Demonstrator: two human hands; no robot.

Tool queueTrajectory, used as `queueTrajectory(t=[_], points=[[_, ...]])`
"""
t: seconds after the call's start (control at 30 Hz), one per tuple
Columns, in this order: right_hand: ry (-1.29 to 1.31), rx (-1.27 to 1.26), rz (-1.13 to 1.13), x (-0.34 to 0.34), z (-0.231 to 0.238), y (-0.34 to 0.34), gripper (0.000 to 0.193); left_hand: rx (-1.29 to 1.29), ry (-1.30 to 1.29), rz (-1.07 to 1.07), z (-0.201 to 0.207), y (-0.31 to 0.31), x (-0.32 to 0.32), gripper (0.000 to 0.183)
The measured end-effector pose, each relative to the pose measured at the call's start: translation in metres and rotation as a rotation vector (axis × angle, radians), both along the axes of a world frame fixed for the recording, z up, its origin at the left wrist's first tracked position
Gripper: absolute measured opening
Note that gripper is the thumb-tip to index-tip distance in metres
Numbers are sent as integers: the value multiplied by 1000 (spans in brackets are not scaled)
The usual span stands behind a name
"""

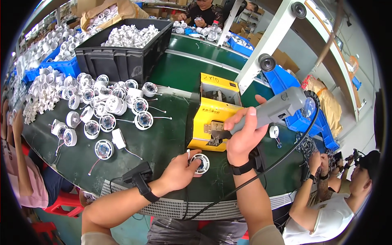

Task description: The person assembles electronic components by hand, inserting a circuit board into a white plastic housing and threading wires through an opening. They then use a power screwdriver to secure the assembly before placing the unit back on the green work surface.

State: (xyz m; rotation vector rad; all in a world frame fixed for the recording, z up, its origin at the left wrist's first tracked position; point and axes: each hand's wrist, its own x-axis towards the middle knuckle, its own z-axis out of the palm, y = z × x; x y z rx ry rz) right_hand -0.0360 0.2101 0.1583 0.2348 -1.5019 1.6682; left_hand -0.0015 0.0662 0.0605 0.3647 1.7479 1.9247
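Observation:
My left hand [179, 172] is closed on a round white housing [205, 162] with a circuit board inside, low over the green bench. In my right hand [245, 141] is a grey electric screwdriver [278, 108], gripped around its body and tilted down to the left. Its tip meets the metal front plate of a yellow box-shaped screw feeder [195, 127]; the exact tip is hard to make out. A black cord [288, 157] runs from the screwdriver's rear down across my right forearm. Similar white housings [104, 149] with boards and short wires lie left of my left hand.
A black crate [116, 63] of white parts stands at the back left, beside heaped white pieces [45, 87]. Blue bins [308, 122] sit to the right. A white post [265, 47] rises behind the feeder. Co-workers sit left, right [326, 212] and across the bench.

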Motion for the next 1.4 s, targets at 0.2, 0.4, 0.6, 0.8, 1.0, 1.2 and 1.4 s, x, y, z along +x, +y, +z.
queueTrajectory(t=[0.2, 0.4, 0.6, 0.8, 1.0, 1.2, 1.4], points=[[-24, -15, 20, -1, -4, 0, 34, 19, -22, 17, -1, 1, 0, 40], [-61, 5, 75, 0, -5, 1, 31, 9, -75, -23, -3, 1, -4, 39], [-77, -103, 178, 34, -7, -7, 35, 36, -120, -15, 1, 1, -4, 38], [-98, -1, 256, 50, -27, -19, 38, 103, -109, -14, 4, 1, -4, 32], [-131, 10, 284, 51, -34, -22, 39, 85, -106, -21, 9, -1, -2, 32], [-159, 14, 302, 52, -32, -25, 38, 81, -102, -15, 8, -2, -2, 32], [-168, 14, 357, 49, -37, -21, 35, 30, -47, -21, 5, -1, -4, 32]])
